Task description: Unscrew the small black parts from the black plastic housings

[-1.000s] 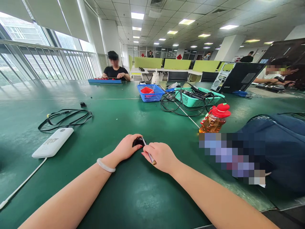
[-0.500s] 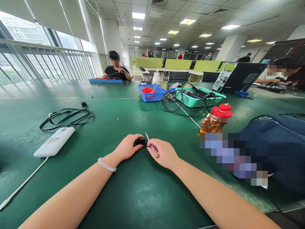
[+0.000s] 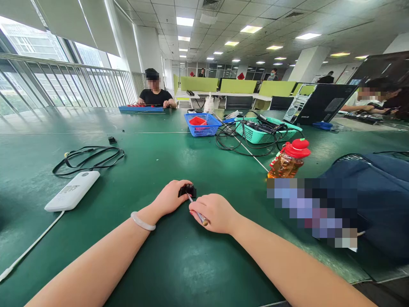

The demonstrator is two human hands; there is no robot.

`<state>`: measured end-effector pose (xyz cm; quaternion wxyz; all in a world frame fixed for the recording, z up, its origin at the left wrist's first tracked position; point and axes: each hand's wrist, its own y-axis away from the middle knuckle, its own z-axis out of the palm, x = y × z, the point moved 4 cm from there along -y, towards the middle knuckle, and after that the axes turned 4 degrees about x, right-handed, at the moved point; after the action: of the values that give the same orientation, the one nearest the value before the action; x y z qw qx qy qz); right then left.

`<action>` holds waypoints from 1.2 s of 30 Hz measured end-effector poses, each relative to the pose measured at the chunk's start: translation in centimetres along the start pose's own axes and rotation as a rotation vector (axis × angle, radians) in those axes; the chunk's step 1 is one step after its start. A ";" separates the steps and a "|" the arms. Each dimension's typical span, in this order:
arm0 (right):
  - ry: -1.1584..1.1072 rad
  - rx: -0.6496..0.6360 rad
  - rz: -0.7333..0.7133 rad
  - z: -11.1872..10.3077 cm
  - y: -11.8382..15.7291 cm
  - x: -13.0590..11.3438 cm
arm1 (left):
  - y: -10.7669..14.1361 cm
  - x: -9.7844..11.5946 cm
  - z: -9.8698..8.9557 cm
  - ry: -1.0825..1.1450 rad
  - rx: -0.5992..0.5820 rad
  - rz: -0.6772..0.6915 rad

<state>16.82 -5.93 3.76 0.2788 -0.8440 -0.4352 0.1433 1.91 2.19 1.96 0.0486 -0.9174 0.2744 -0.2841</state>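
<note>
On the green table (image 3: pixel 191 264), my left hand (image 3: pixel 168 197) is closed around a small black block-like part (image 3: pixel 192 191) with fine metallic bits along its top. The fingers hide much of this part, so its kind is unclear. My right hand (image 3: pixel 219 213) pinches a slim screwdriver (image 3: pixel 202 218) with a shiny, brownish handle. Its thin shaft slants up and left, and the tip meets the near side of the black part, close to my left thumb.
At left lie a white power bank (image 3: pixel 73 191) with a cable and a looped black cord (image 3: pixel 89 158). Farther back stand a blue basket (image 3: pixel 204 129) and a green basket (image 3: pixel 255 135) with cables. A red-capped bottle (image 3: pixel 287 160) and dark bag (image 3: pixel 380 200) are at right. A person (image 3: pixel 156 94) sits opposite.
My right hand has moved slightly down and left. The screwdriver's tip, which pointed up beyond the black part, now touches its near side. My left hand keeps its hold.
</note>
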 end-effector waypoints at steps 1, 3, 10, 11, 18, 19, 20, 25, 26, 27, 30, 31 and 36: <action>-0.005 0.004 0.022 0.0 0.0 0.2 | 0.0 0.0 0.0 0.002 0.000 0.001; -0.015 0.008 0.055 -0.1 0.0 0.5 | 0.0 0.0 0.0 0.006 0.001 0.000; -0.011 -0.063 0.127 0.1 -0.1 0.8 | 0.0 0.1 0.0 0.019 0.004 0.000; -0.009 -0.069 0.142 0.1 -0.1 0.8 | 0.0 0.1 0.0 0.019 0.003 -0.003; -0.026 -0.058 0.198 -0.1 -0.2 0.9 | 0.1 0.1 0.0 0.021 0.006 0.002; -0.029 -0.051 0.204 -0.2 -0.1 0.9 | 0.1 0.0 0.0 0.023 0.007 0.003; -0.032 -0.044 0.211 -0.2 -0.1 1.0 | 0.0 0.0 0.1 0.025 0.008 0.001; -0.048 -0.016 0.224 -0.2 -0.1 1.2 | 0.0 -0.3 0.3 0.028 0.004 -0.016; -0.051 -0.013 0.225 -0.2 -0.1 1.1 | 0.0 -0.3 0.3 0.026 0.004 -0.014; -0.054 -0.009 0.229 -0.3 -0.1 1.1 | 0.0 -0.3 0.3 0.022 0.007 -0.008; -0.065 -0.003 0.252 -0.5 -0.1 1.1 | 0.0 -0.4 0.3 0.011 0.021 0.005; -0.067 0.001 0.261 -0.5 -0.1 1.1 | 0.0 -0.4 0.3 0.008 0.024 0.003; -0.065 0.022 0.269 -0.8 -0.1 1.0 | 0.1 -0.7 0.5 0.007 0.013 -0.026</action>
<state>17.73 -5.34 4.44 0.2522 -0.8864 -0.3255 0.2114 1.66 2.50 1.16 0.0498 -0.9196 0.2607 -0.2896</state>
